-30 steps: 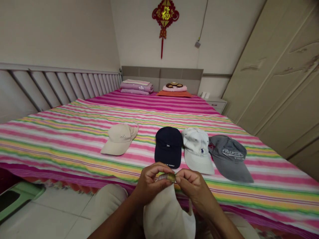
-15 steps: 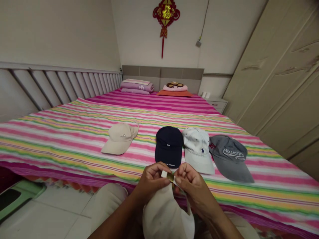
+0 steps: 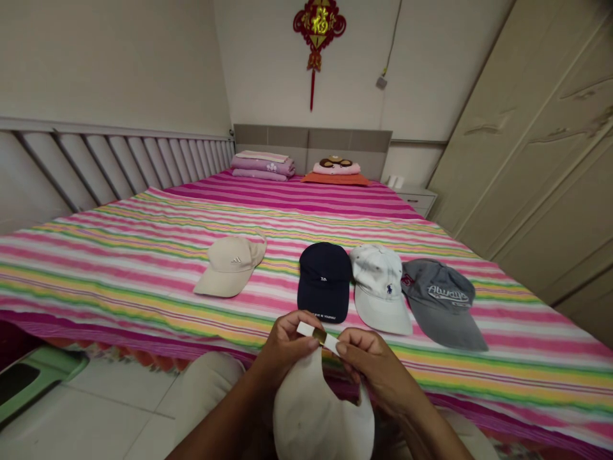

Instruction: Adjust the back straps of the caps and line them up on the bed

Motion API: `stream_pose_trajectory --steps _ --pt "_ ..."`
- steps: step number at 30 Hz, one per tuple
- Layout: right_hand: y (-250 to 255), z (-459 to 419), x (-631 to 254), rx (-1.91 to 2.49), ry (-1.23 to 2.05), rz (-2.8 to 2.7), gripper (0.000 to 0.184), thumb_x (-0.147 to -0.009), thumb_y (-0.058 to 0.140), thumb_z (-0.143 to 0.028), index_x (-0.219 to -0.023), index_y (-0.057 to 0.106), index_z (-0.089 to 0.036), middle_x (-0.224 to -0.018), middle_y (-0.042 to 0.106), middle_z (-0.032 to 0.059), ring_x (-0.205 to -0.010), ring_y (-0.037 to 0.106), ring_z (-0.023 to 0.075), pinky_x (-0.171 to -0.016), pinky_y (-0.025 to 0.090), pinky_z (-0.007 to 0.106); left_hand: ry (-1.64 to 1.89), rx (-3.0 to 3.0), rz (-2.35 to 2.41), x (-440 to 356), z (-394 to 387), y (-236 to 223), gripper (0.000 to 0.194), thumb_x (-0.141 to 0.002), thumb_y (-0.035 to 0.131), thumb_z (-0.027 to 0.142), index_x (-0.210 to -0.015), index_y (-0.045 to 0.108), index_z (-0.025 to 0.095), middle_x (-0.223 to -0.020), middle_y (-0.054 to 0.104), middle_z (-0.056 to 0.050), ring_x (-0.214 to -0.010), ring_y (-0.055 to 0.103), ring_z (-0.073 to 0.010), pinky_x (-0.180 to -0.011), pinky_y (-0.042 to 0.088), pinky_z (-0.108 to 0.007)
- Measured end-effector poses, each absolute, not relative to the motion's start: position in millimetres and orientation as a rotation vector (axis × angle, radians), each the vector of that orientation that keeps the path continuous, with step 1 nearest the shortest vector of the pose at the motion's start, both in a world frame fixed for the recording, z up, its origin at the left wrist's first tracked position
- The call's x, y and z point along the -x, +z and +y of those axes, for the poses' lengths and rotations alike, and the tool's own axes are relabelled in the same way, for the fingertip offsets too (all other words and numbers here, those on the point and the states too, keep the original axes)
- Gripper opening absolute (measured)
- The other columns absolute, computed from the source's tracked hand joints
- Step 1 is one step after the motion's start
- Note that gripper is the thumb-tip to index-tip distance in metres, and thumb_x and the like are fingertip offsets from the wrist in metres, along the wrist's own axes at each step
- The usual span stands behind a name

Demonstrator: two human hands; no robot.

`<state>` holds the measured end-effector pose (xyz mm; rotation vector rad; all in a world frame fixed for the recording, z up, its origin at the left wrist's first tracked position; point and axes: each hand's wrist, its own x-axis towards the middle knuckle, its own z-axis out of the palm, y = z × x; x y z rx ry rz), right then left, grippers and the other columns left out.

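Close to my body hangs a cream baseball cap, its back opening turned up toward me. Its white strap runs through a brass-coloured buckle. My left hand pinches the strap and buckle between thumb and fingers. With thumb and forefinger closed, my right hand grips the strap's other side. Just beyond my hands lie a navy cap, a white cap and a grey cap in a row. A beige cap rests apart, to the left.
The bed has a striped cover. Folded purple bedding and a pink pile sit by the headboard. A railing runs along the left, a wardrobe along the right. A green stool stands lower left.
My left hand and the buckle have shifted slightly left. More white strap now shows between the buckle and my right hand, and the cap's back opening looks wider.
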<state>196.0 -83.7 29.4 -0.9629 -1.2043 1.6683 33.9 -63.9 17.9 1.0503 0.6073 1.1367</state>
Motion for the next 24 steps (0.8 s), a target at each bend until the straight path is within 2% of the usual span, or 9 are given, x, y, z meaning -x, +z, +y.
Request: stream_pose_trajectory --steps 4,9,11,15,19,24 --pt "31.3 -83.4 -192.3 0.935 1.692 -1.181 0.030 -0.068 0.065 -0.036 -0.056 0.048 -0.015 -0.041 0.040 -0.0073 -0.036 0.028 0.0038 -0.040 0.016 0.021 1.160 -1.219 0.600 -34.3 -63.2 16.4 0.019 -0.057 0.071 0.021 -0.073 0.063 0.015 -0.076 0.057 -0.002 -0.067 0.050 -0.0117 -0.060 0.036 -0.022" --pt "33.1 -83.1 -194.6 0.958 1.748 -1.178 0.027 -0.069 0.063 -0.038 -0.067 0.052 -0.014 -0.051 0.051 -0.0032 -0.041 0.039 0.0060 -0.043 0.022 0.021 1.182 -1.130 0.560 -32.5 -62.3 12.5 0.020 -0.056 0.072 0.023 -0.074 0.064 0.016 -0.077 0.056 -0.002 -0.066 0.050 -0.0119 -0.061 0.037 -0.024" --pt "34.3 -83.2 -196.0 0.990 1.731 -1.199 0.027 -0.067 0.065 -0.037 -0.064 0.052 -0.014 -0.051 0.052 -0.0029 -0.041 0.040 0.0059 -0.043 0.023 0.021 1.195 -1.133 0.559 -31.6 -62.1 11.7 0.021 -0.056 0.072 0.025 -0.074 0.064 0.016 -0.077 0.056 -0.002 -0.067 0.051 -0.0127 -0.061 0.037 -0.024" --pt "35.6 -83.3 -195.6 0.986 1.675 -1.197 0.029 -0.066 0.066 -0.036 -0.058 0.049 -0.015 -0.044 0.044 -0.0063 -0.036 0.031 0.0037 -0.040 0.017 0.021 1.177 -1.229 0.570 -30.2 -61.1 11.4 0.020 -0.057 0.072 0.022 -0.074 0.063 0.015 -0.078 0.057 -0.004 -0.071 0.051 -0.0145 -0.065 0.038 -0.025" --pt "35.8 -83.2 -192.9 0.964 1.670 -1.180 0.028 -0.066 0.066 -0.035 -0.057 0.047 -0.016 -0.039 0.036 -0.0092 -0.035 0.024 0.0034 -0.037 0.013 0.020 1.135 -1.236 0.567 -29.0 -60.1 10.9 0.021 -0.056 0.072 0.020 -0.074 0.063 0.016 -0.078 0.056 -0.003 -0.068 0.049 -0.0127 -0.062 0.036 -0.024" --pt "35.4 -83.1 -191.4 1.017 1.658 -1.191 0.025 -0.067 0.065 -0.034 -0.059 0.049 -0.015 -0.040 0.034 -0.0097 -0.035 0.020 0.0029 -0.037 0.011 0.020 1.088 -1.263 0.607 -26.7 -61.5 8.4 0.024 -0.055 0.073 0.023 -0.076 0.063 0.016 -0.078 0.056 -0.003 -0.069 0.049 -0.0127 -0.062 0.036 -0.024"
